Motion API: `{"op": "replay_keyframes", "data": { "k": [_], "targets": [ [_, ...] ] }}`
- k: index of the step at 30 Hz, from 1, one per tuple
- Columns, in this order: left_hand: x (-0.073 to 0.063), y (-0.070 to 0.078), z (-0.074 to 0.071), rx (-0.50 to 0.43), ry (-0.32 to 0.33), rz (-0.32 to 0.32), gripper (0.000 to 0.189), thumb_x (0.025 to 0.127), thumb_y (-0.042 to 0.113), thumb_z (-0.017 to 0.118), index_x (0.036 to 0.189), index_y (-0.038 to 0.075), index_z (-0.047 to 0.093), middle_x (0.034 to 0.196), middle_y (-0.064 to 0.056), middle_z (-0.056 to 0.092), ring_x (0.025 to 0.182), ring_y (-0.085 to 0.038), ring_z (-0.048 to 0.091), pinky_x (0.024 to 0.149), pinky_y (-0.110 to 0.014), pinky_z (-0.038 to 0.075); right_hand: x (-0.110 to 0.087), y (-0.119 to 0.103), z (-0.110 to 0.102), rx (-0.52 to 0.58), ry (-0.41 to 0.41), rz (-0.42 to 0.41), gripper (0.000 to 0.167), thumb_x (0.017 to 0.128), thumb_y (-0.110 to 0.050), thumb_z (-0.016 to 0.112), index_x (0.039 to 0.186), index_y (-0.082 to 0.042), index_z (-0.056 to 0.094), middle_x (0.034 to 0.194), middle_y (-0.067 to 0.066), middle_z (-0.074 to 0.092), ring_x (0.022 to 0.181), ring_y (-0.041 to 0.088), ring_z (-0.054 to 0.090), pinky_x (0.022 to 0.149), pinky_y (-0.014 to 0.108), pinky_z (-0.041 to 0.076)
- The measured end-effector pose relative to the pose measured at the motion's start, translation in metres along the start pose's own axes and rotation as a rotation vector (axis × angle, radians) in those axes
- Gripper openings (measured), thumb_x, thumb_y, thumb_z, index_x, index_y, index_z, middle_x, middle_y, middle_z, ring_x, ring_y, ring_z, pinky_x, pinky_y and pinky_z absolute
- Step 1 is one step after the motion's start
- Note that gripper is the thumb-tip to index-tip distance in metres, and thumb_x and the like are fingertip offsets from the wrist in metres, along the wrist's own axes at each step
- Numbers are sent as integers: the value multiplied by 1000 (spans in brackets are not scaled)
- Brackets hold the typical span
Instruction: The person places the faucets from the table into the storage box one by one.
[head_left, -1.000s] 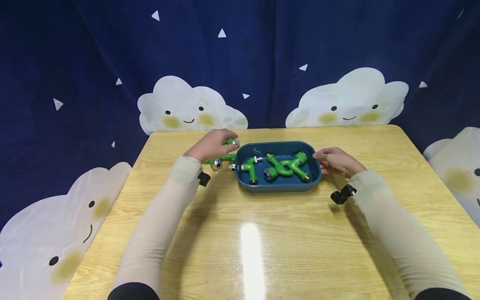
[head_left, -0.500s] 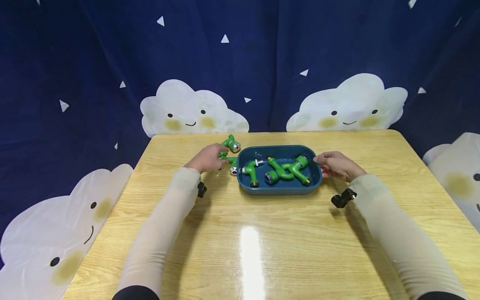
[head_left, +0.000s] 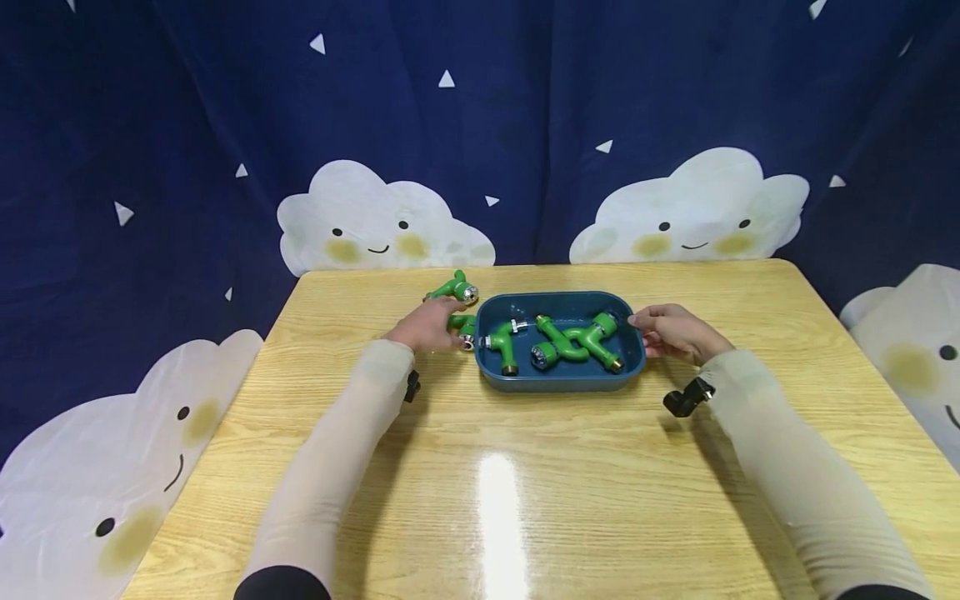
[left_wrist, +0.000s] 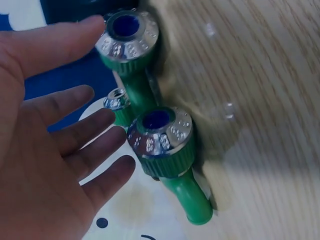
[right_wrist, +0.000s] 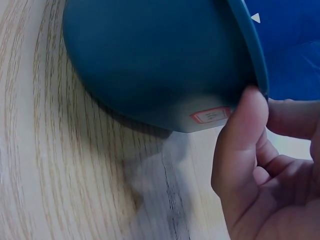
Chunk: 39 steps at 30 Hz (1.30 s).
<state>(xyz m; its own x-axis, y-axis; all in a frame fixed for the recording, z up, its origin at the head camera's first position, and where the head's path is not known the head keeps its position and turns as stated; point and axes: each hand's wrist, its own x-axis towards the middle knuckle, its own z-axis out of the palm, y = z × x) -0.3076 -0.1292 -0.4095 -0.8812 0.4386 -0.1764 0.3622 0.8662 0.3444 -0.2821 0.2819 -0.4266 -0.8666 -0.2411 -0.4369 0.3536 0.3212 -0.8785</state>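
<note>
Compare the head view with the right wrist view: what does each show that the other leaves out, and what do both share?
Only the head view: the left hand, the three green taps inside the blue bin, and the other green taps on the wooden table near the left hand.

Only the right wrist view: a small red-bordered label on the bin's outer wall, its print too blurred to read.

Both: the right hand pinching the bin's rim, the table and the blue backdrop.
</note>
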Motion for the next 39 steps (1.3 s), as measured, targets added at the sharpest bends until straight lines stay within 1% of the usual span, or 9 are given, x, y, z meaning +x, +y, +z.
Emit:
{"op": "replay_keyframes", "data": {
  "k": [7, 10, 13, 19, 23, 26, 30, 35, 39],
  "targets": [
    [13, 2, 8, 81, -102, -35, 84, 84, 37, 75, 154, 13, 36, 161, -10, 32, 148, -33, 34, 117, -50, 37, 0, 0, 0, -2, 7, -6, 28, 105, -21, 46, 121, 3, 46, 71, -9, 56, 61, 0, 57, 60, 17, 54],
    [17, 2, 10, 89, -138, -49, 85, 85, 39, 73, 156, 15, 32, 164, -10, 28, 149, -33, 32, 117, -51, 36, 0, 1, 0, 0, 12, -2, 27, 104, -21, 47, 119, 2, 47, 72, -9, 56, 60, 1, 57, 60, 17, 55],
    [21, 2, 11, 102, -151, -57, 81, 87, 38, 68, 157, 17, 31, 164, -9, 27, 149, -34, 32, 118, -51, 35, 1, 2, 2, -1, 16, -1, 27, 104, -22, 47, 119, 1, 47, 72, -9, 56, 60, 1, 57, 60, 18, 55],
    [23, 1, 13, 123, -164, -74, 73, 91, 39, 62, 156, 20, 34, 160, -6, 37, 146, -31, 38, 117, -48, 37, 2, 4, 2, 7, 10, 1, 27, 105, -21, 47, 120, 2, 47, 73, -8, 56, 61, 1, 58, 61, 19, 56],
    [21, 0, 11, 120, -157, -67, 73, 90, 41, 67, 154, 21, 38, 155, -9, 45, 141, -32, 45, 114, -49, 40, 2, 5, 1, 14, 8, -3, 25, 105, -21, 46, 118, 0, 47, 73, -9, 57, 61, 1, 58, 61, 18, 55],
    [17, -3, 9, 114, -164, -62, 75, 88, 42, 70, 153, 21, 40, 152, -11, 47, 137, -33, 48, 112, -50, 42, 1, 5, 0, 19, 8, -3, 23, 105, -21, 46, 117, -1, 48, 73, -9, 57, 61, 1, 58, 60, 18, 55],
    [10, -8, 7, 116, -180, -52, 75, 87, 44, 69, 153, 21, 40, 150, -13, 48, 134, -33, 50, 110, -50, 43, 2, 3, 1, 26, 1, 5, 23, 105, -21, 46, 117, -1, 48, 73, -8, 58, 62, 0, 59, 59, 17, 55],
    [10, -10, 6, 128, -187, -53, 77, 86, 45, 71, 152, 20, 40, 148, -13, 48, 131, -33, 51, 108, -49, 44, 2, 2, 0, 31, -4, 2, 26, 105, -22, 47, 119, 0, 47, 75, -8, 59, 63, 1, 59, 60, 17, 55],
    [11, -7, 5, 168, -195, -43, 78, 85, 45, 71, 152, 20, 40, 142, -12, 51, 126, -31, 52, 106, -48, 45, 2, 2, 0, 31, -2, 10, 26, 105, -22, 47, 119, 1, 47, 76, -7, 58, 63, 1, 58, 60, 17, 55]
  ]
}}
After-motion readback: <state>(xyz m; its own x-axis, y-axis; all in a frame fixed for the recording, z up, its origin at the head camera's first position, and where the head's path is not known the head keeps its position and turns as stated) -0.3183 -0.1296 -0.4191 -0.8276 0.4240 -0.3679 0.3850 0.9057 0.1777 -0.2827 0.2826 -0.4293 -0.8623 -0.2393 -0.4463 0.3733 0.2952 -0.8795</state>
